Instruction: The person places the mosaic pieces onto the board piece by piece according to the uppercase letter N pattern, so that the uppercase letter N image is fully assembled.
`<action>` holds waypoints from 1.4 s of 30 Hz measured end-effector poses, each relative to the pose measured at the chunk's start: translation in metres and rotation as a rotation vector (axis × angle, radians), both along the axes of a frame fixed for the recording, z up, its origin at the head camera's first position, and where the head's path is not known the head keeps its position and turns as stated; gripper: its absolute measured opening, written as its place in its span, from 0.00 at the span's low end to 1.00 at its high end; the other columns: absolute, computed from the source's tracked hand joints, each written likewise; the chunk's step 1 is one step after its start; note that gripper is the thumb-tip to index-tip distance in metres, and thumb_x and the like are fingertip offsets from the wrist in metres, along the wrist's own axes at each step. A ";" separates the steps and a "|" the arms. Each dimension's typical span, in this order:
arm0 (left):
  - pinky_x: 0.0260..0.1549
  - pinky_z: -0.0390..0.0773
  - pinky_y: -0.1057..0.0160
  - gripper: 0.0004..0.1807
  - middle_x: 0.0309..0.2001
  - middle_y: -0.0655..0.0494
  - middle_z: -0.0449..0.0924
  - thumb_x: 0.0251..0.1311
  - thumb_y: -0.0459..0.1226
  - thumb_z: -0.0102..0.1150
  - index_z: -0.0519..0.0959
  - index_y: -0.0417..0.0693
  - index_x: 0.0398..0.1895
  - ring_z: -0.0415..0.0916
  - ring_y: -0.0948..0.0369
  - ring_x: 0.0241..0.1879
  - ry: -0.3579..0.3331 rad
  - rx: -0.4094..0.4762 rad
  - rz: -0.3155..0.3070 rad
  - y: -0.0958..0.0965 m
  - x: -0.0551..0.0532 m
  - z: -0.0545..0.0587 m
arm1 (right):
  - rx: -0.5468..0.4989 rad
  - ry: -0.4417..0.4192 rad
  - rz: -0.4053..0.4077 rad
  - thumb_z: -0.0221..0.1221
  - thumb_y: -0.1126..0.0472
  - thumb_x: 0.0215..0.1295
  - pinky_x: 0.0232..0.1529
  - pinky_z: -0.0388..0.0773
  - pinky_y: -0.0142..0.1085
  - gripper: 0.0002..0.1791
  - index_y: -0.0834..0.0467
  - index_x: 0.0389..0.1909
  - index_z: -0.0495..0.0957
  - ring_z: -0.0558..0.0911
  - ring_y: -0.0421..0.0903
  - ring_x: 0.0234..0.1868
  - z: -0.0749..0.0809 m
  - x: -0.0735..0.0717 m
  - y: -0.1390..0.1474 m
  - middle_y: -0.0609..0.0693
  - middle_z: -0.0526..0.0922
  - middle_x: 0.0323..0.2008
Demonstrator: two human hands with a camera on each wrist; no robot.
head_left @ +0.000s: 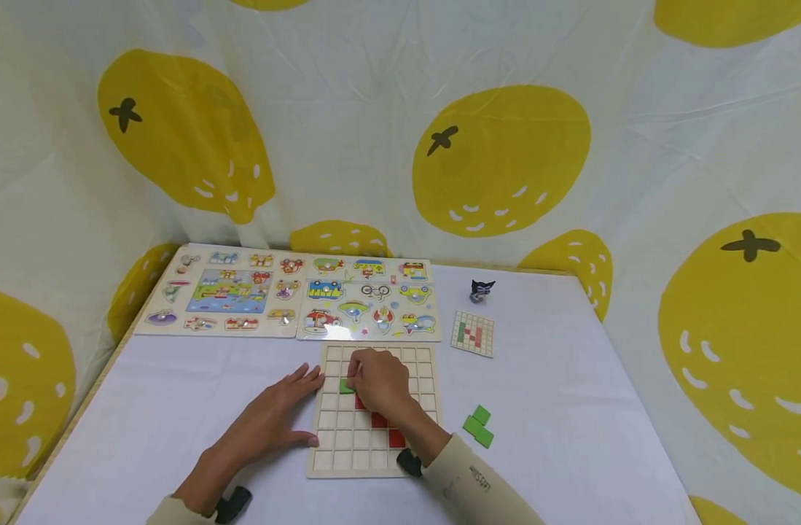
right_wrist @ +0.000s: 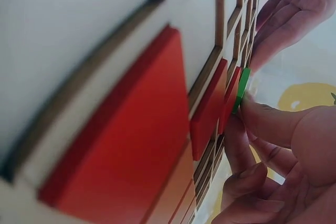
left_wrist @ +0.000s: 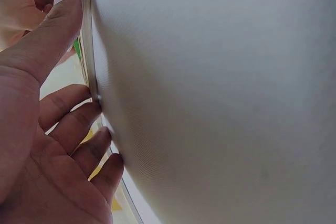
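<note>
A wooden grid board lies flat on the white table in the head view. My right hand is over its middle, thumb and fingertips pinching a green square tile at a cell in the upper left part. From there red square tiles step diagonally down to the right; my right hand partly covers them. The right wrist view shows the green tile at the fingertips, beyond a red tile. My left hand rests along the board's left edge, fingers extended, thumb touching its side.
Several loose green tiles lie right of the board. Behind them are a small pattern card with green and red squares and a dark figurine. Two picture peg puzzles, one with a harbour scene and one with vehicles, lie behind the board.
</note>
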State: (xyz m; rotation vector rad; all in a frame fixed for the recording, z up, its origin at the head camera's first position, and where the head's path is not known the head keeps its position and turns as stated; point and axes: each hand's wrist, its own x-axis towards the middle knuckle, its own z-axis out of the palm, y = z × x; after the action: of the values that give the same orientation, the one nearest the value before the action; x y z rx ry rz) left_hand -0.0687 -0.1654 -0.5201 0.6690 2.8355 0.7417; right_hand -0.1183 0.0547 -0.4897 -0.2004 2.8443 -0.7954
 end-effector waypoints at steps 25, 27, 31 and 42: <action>0.71 0.72 0.35 0.57 0.80 0.49 0.68 0.42 0.54 0.86 0.71 0.46 0.78 0.60 0.43 0.82 -0.002 -0.007 -0.008 -0.001 0.000 0.000 | -0.081 -0.045 0.087 0.78 0.54 0.59 0.34 0.72 0.35 0.10 0.46 0.39 0.87 0.78 0.38 0.32 0.005 0.001 0.020 0.37 0.82 0.26; 0.71 0.72 0.35 0.58 0.80 0.49 0.67 0.42 0.54 0.86 0.71 0.46 0.78 0.60 0.43 0.82 -0.002 -0.012 -0.008 -0.001 0.000 -0.001 | -0.117 -0.052 0.097 0.77 0.54 0.59 0.37 0.74 0.35 0.11 0.45 0.42 0.88 0.79 0.39 0.36 0.008 0.003 0.027 0.37 0.84 0.29; 0.71 0.72 0.35 0.58 0.80 0.50 0.67 0.42 0.54 0.86 0.71 0.47 0.78 0.60 0.44 0.82 -0.004 -0.013 -0.003 -0.001 0.000 -0.002 | -0.181 -0.059 0.096 0.77 0.54 0.60 0.39 0.75 0.36 0.13 0.44 0.45 0.89 0.80 0.41 0.41 0.013 0.010 0.043 0.36 0.86 0.31; 0.71 0.73 0.36 0.59 0.80 0.49 0.68 0.41 0.54 0.86 0.71 0.46 0.78 0.60 0.44 0.82 0.019 -0.028 -0.004 0.000 0.001 -0.001 | -0.276 0.004 0.045 0.78 0.59 0.59 0.34 0.71 0.31 0.16 0.49 0.48 0.89 0.77 0.46 0.35 0.017 0.032 0.099 0.42 0.88 0.35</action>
State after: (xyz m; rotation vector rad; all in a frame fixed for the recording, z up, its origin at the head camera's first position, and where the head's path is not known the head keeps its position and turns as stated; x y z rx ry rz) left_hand -0.0678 -0.1654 -0.5208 0.6803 2.8554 0.6981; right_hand -0.0862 0.1534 -0.4727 -0.3019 2.7127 -1.1765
